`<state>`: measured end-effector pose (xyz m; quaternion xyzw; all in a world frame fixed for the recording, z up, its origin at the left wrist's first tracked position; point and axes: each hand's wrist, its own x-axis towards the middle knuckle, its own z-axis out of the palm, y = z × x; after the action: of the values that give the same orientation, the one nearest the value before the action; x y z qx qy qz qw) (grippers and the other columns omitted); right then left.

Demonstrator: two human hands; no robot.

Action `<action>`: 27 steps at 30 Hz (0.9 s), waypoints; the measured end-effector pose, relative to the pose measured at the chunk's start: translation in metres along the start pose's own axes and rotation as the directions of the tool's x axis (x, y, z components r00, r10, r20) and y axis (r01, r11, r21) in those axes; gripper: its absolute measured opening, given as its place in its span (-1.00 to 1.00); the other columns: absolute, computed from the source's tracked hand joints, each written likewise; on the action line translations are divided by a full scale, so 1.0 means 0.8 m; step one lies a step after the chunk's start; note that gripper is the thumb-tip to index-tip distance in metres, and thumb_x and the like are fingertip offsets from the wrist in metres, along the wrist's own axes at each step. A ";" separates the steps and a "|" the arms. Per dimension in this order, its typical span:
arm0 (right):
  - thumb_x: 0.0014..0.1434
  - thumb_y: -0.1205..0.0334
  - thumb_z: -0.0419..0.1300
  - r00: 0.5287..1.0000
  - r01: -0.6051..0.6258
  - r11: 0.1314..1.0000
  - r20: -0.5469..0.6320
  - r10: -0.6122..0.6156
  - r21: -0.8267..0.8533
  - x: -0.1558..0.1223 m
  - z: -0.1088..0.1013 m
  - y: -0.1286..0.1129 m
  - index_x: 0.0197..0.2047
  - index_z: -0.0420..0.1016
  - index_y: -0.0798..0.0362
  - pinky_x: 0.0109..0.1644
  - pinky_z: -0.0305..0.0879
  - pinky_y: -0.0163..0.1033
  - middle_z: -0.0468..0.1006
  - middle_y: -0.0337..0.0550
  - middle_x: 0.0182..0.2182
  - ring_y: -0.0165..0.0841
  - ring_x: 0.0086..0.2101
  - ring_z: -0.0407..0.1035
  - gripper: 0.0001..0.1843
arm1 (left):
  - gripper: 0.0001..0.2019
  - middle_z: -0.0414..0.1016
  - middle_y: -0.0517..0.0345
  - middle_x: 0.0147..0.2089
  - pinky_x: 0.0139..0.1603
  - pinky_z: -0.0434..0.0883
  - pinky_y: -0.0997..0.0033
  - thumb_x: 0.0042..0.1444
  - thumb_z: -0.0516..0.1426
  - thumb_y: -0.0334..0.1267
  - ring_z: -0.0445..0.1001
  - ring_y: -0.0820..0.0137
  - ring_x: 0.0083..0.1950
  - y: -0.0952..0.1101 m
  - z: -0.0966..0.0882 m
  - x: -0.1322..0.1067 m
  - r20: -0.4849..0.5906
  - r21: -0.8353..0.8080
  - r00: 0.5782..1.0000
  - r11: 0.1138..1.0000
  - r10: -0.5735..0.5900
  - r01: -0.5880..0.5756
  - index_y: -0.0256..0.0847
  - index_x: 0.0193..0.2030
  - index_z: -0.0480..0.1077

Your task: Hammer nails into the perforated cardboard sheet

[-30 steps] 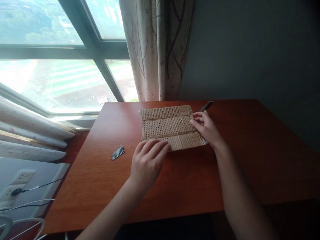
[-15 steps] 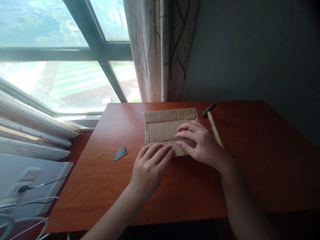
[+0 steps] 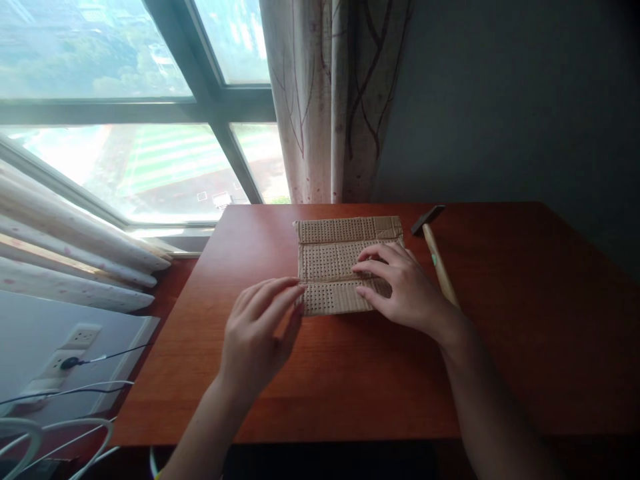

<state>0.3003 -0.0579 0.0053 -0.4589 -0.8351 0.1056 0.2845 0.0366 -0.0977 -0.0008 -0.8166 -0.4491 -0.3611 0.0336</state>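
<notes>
A piece of brown cardboard (image 3: 327, 260) punched with rows of small holes lies on the table, creased across into sections. My right hand (image 3: 400, 283) rests over its right side, fingers spread and apart, holding nothing that shows. At the cardboard's lower left corner is my left hand (image 3: 260, 323), its fingers stretched out and the thumb apart below them. Whether those fingertips touch the corner I cannot tell. To the right of the cardboard lies a hammer (image 3: 438, 263) with a wooden handle and dark head, partly behind my right hand.
The reddish wooden table (image 3: 370, 387) stands against a wall and a window (image 3: 175, 167). Patterned curtains (image 3: 315, 100) hang behind it. At the lower left are a wall socket (image 3: 65, 360) with a plug and several loose cables (image 3: 75, 427).
My left hand has moved left from the cardboard's lower middle to its left corner and now hides the bunch of nails. My right hand stays on the cardboard. The view has shifted slightly.
</notes>
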 end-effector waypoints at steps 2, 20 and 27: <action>0.15 0.21 0.30 1.000 0.002 1.000 0.005 -0.002 0.008 0.000 -0.001 0.000 -0.07 0.53 -0.10 0.13 0.28 0.10 0.50 -0.11 -0.03 -0.12 0.01 0.34 -0.75 | -0.77 0.57 0.05 -0.04 -0.04 0.45 0.27 0.22 0.16 -0.32 0.54 0.27 -0.07 -0.027 -0.013 -0.010 -0.034 0.105 0.991 0.986 -0.126 0.129 -0.13 0.01 0.47; 0.14 0.25 0.28 1.000 0.009 1.000 0.018 -0.009 0.002 0.000 -0.004 -0.001 -0.05 0.51 -0.05 0.17 0.26 0.04 0.50 -0.11 -0.02 -0.15 0.01 0.32 -0.73 | -0.74 0.51 0.13 -0.25 -0.44 0.11 0.36 0.37 -0.02 -0.16 0.48 0.33 -0.30 -0.081 -0.024 -0.053 0.382 0.613 0.881 0.790 -0.280 -0.015 -0.12 -0.16 0.49; 0.14 0.27 0.27 1.000 0.006 1.000 0.015 -0.006 0.014 0.000 -0.007 -0.004 -0.05 0.52 -0.05 0.16 0.27 0.04 0.50 -0.11 -0.03 -0.16 0.01 0.32 -0.72 | -0.73 0.51 0.11 -0.22 -0.46 0.06 0.34 0.38 -0.04 -0.18 0.48 0.31 -0.30 -0.083 -0.024 -0.051 0.441 0.625 0.843 0.779 -0.309 -0.042 -0.12 -0.12 0.49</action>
<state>0.3013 -0.0604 0.0111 -0.4535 -0.8378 0.1139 0.2818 -0.0380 -0.0946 -0.0296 -0.7915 -0.5922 0.0375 0.1467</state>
